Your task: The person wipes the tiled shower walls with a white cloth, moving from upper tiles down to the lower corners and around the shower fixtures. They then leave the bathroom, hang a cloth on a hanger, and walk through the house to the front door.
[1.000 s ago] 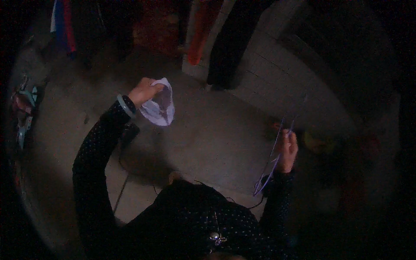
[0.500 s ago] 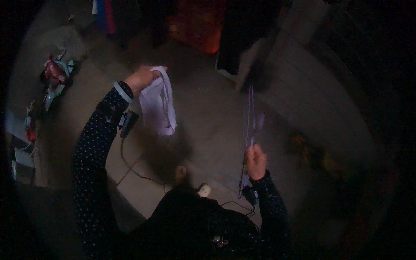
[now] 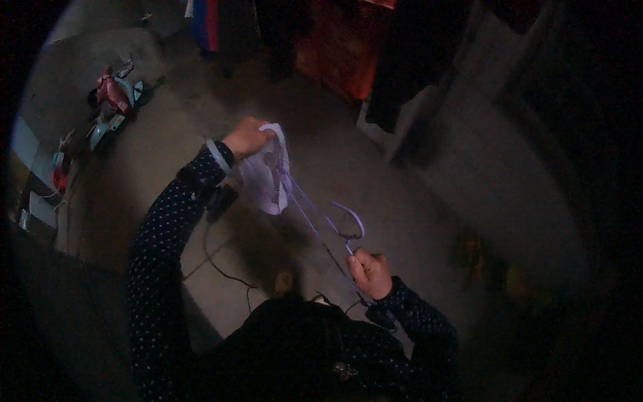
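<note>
A small pale lavender garment hangs from my left hand, whose fingers are closed on its thick upper edge. Its opening faces right. At the lower right, my right hand is closed round the neck of a purple clothes hanger, with the hook standing up beyond the fingers. One end of the hanger reaches into or against the garment's opening; which of the two I cannot tell. The hanger's other end runs down past my right wrist.
A ride-on toy, pink and pale blue, stands on the floor at the far left. Dark cloth and a red-orange panel hang at the back. A black cable trails below my left wrist. The room is dim.
My right hand has brought the hanger leftward and tilted it, so its end now meets the garment. The left hand still holds the garment. The whole view has shifted a little.
</note>
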Action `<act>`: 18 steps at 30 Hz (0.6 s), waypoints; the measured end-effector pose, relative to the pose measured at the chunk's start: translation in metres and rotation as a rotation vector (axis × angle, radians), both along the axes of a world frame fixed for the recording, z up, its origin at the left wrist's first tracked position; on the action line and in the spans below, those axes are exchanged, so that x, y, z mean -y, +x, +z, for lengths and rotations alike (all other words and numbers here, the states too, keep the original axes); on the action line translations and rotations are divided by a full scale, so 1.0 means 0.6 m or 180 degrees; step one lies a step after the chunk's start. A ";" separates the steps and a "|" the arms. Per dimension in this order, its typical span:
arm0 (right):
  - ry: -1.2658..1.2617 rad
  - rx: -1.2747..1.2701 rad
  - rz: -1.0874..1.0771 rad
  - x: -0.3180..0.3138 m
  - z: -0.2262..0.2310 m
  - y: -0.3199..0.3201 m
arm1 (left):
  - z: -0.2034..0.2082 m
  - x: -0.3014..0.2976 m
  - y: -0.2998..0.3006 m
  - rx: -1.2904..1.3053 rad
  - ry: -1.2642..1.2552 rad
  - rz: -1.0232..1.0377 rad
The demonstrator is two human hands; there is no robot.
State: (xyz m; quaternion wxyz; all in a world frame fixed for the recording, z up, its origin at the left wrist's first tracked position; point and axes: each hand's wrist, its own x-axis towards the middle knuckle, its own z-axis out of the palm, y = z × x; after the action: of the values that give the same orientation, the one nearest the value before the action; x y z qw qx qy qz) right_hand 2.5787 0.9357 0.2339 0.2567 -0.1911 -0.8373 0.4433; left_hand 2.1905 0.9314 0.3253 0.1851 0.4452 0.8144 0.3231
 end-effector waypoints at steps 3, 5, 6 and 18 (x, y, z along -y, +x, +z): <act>0.0126 0.0034 -0.0015 -0.014 -0.010 -0.019 | 0.009 -0.007 0.011 -0.0642 -0.0120 -0.0023; 0.0110 0.0209 0.0089 -0.018 -0.013 -0.041 | 0.020 -0.007 0.025 -0.0565 -0.0206 -0.0283; 0.0170 0.0166 -0.0034 -0.020 -0.011 -0.052 | 0.026 -0.006 0.034 -0.0546 -0.0229 -0.0393; 0.0762 -0.0994 -0.0478 -0.063 0.059 -0.215 | -0.020 0.067 0.092 -0.1516 0.1625 -0.1015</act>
State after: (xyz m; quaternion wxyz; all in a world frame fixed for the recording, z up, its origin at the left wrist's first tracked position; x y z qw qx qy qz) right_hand 2.4499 0.9737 0.2690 0.4365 -0.1501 -0.8174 0.3446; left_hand 2.2455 0.8914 0.3131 -0.0782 0.6606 0.6484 0.3702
